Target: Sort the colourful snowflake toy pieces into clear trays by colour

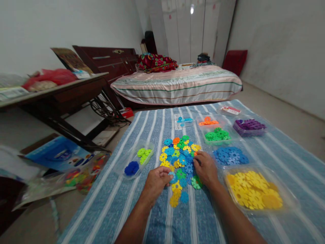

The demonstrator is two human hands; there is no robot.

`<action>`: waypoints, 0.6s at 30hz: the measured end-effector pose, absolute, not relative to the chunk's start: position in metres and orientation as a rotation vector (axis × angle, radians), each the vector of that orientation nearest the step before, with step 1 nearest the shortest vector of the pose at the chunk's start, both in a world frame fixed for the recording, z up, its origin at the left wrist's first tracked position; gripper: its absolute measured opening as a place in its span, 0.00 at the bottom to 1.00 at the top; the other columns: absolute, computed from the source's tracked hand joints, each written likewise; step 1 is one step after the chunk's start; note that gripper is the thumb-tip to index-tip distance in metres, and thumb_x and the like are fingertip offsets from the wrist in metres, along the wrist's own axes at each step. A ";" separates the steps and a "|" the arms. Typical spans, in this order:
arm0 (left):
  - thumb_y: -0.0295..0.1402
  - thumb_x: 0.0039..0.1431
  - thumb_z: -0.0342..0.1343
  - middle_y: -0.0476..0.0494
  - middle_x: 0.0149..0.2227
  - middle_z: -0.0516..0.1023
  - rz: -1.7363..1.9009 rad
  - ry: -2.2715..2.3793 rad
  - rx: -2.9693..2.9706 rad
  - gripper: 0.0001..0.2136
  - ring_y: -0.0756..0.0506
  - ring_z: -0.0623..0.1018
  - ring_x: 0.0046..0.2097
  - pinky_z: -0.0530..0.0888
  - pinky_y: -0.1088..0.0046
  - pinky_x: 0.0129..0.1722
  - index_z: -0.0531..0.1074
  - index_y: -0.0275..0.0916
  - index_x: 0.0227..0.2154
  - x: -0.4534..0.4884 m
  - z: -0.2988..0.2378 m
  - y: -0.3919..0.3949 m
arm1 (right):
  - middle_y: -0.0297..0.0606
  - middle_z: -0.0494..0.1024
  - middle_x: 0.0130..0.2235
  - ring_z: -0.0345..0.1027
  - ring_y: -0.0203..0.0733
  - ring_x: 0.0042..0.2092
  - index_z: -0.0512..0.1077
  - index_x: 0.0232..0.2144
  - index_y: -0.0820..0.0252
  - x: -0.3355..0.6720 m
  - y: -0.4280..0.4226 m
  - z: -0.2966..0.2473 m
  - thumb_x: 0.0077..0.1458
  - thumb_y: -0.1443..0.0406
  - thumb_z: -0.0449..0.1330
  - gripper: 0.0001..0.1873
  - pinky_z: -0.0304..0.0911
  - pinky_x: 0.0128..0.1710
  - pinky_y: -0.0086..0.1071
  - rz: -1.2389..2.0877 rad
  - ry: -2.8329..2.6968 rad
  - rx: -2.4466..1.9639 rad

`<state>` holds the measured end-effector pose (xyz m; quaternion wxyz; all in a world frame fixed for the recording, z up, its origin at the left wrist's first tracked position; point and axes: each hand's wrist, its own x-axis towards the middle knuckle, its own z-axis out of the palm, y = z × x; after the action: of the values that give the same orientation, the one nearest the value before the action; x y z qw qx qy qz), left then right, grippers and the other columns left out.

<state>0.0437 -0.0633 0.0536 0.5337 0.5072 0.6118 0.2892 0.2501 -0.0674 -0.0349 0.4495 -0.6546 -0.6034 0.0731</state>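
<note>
A mixed pile of flower-shaped plastic discs [176,153] in blue, yellow, green and orange lies on the striped cloth. At its near left side, my left hand [158,179] pinches a light blue disc [173,177] between thumb and fingers. My right hand [207,167] is at the pile's right edge, with its fingers curled down. A bit of an orange disc [195,154] shows at those fingertips; whether they grip it is hidden. Just below that hand lies a green disc [196,182].
Clear trays hold sorted discs: yellow [254,189], blue [230,155], green [217,135], orange [208,122] and purple [250,125]. Leftward, another tray [142,169] holds dark blue and lime discs. Light blue pieces [185,120] lie at the back. Beyond stands a bed [177,88].
</note>
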 end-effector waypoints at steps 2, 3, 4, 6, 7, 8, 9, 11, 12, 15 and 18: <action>0.35 0.36 0.63 0.54 0.17 0.70 0.720 1.449 1.222 0.13 0.53 0.68 0.20 0.61 0.78 0.20 0.72 0.36 0.28 0.047 0.053 -0.053 | 0.44 0.77 0.45 0.68 0.47 0.48 0.78 0.32 0.56 0.249 -0.067 -0.035 0.57 0.65 0.54 0.12 0.63 0.52 0.42 0.170 -1.486 -1.615; 0.34 0.35 0.63 0.55 0.17 0.69 0.738 1.448 1.229 0.13 0.53 0.68 0.20 0.61 0.78 0.20 0.72 0.36 0.28 0.049 0.054 -0.047 | 0.44 0.77 0.45 0.69 0.47 0.48 0.78 0.32 0.56 0.248 -0.067 -0.034 0.57 0.65 0.54 0.12 0.63 0.52 0.42 0.166 -1.482 -1.614; 0.34 0.35 0.63 0.55 0.17 0.69 0.758 1.449 1.238 0.13 0.53 0.68 0.19 0.61 0.78 0.20 0.72 0.36 0.27 0.053 0.055 -0.039 | 0.44 0.77 0.45 0.69 0.47 0.48 0.78 0.32 0.56 0.247 -0.066 -0.034 0.57 0.65 0.54 0.12 0.63 0.52 0.42 0.162 -1.478 -1.612; 0.32 0.36 0.64 0.55 0.16 0.69 0.801 1.452 1.253 0.11 0.53 0.69 0.20 0.61 0.78 0.20 0.72 0.36 0.27 0.063 0.062 -0.021 | 0.44 0.77 0.44 0.69 0.47 0.48 0.77 0.31 0.56 0.246 -0.066 -0.032 0.57 0.65 0.54 0.12 0.63 0.51 0.43 0.151 -1.471 -1.608; 0.30 0.36 0.64 0.55 0.16 0.70 0.824 1.451 1.257 0.11 0.53 0.69 0.20 0.62 0.78 0.20 0.71 0.36 0.26 0.071 0.068 -0.010 | 0.44 0.77 0.44 0.69 0.47 0.47 0.77 0.31 0.57 0.245 -0.066 -0.032 0.57 0.66 0.54 0.12 0.64 0.51 0.43 0.145 -1.469 -1.604; 0.29 0.37 0.63 0.55 0.16 0.70 0.857 1.446 1.254 0.10 0.53 0.69 0.20 0.62 0.79 0.20 0.71 0.35 0.26 0.080 0.075 0.003 | 0.44 0.77 0.44 0.69 0.47 0.47 0.77 0.31 0.57 0.245 -0.066 -0.032 0.57 0.66 0.53 0.12 0.64 0.50 0.43 0.138 -1.468 -1.601; 0.27 0.38 0.63 0.54 0.16 0.70 0.891 1.436 1.242 0.09 0.53 0.69 0.19 0.62 0.79 0.20 0.71 0.35 0.26 0.090 0.083 0.018 | 0.44 0.77 0.44 0.69 0.47 0.47 0.77 0.31 0.57 0.244 -0.066 -0.032 0.57 0.66 0.53 0.12 0.64 0.50 0.43 0.133 -1.468 -1.599; 0.25 0.40 0.63 0.54 0.17 0.69 1.004 1.395 1.204 0.08 0.53 0.71 0.21 0.64 0.79 0.20 0.70 0.34 0.25 0.113 0.102 0.050 | 0.43 0.77 0.44 0.70 0.47 0.47 0.77 0.32 0.56 0.244 -0.066 -0.032 0.57 0.66 0.54 0.11 0.64 0.50 0.42 0.126 -1.464 -1.598; 0.25 0.41 0.62 0.53 0.18 0.71 1.037 1.375 1.199 0.08 0.53 0.73 0.22 0.65 0.79 0.22 0.69 0.35 0.26 0.124 0.112 0.066 | 0.43 0.77 0.44 0.70 0.47 0.47 0.77 0.32 0.56 0.243 -0.066 -0.032 0.57 0.66 0.54 0.11 0.64 0.50 0.42 0.124 -1.460 -1.599; 0.27 0.45 0.62 0.50 0.23 0.74 1.139 1.323 1.141 0.09 0.52 0.76 0.26 0.72 0.77 0.28 0.68 0.35 0.30 0.152 0.133 0.102 | 0.42 0.77 0.45 0.70 0.47 0.47 0.77 0.32 0.56 0.243 -0.067 -0.032 0.57 0.65 0.55 0.10 0.65 0.50 0.41 0.121 -1.453 -1.603; 0.28 0.45 0.63 0.50 0.23 0.74 1.134 1.335 1.153 0.09 0.52 0.75 0.26 0.72 0.77 0.28 0.69 0.35 0.29 0.160 0.131 0.108 | 0.42 0.78 0.44 0.70 0.47 0.47 0.77 0.31 0.56 0.243 -0.067 -0.032 0.57 0.65 0.55 0.10 0.64 0.50 0.41 0.128 -1.457 -1.610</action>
<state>0.1601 0.1077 0.1309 0.4989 0.4764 0.5519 0.4686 0.2428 -0.0672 -0.0316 0.4645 -0.6554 -0.5933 0.0523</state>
